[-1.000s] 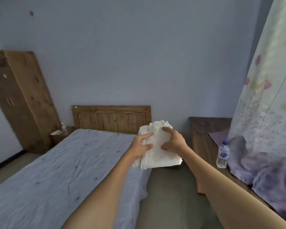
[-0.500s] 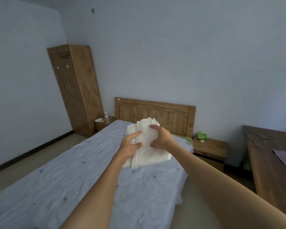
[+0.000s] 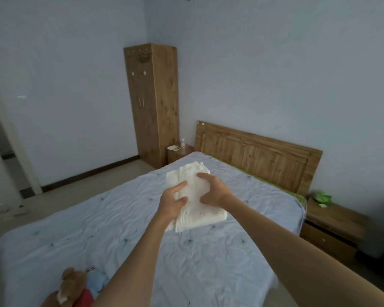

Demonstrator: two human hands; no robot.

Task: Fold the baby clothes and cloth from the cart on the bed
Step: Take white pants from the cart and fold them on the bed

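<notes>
A bundle of white baby clothes and cloth (image 3: 197, 209) hangs above the middle of the bed (image 3: 142, 240), which has a wrinkled pale blue sheet. My left hand (image 3: 173, 201) grips the bundle from its left side. My right hand (image 3: 213, 189) grips it from the right and top. Both arms are stretched out in front of me. The cart is out of view.
A brown soft toy with red and blue parts (image 3: 73, 286) lies at the bed's near edge. A wooden headboard (image 3: 259, 156) stands behind. Nightstands flank the bed, left (image 3: 177, 152) and right (image 3: 333, 227). A tall wooden wardrobe (image 3: 152, 103) stands in the corner.
My view has swung left from the desk and curtain side to face the bed. Both hands have kept hold of the white bundle and now carry it over the mattress.
</notes>
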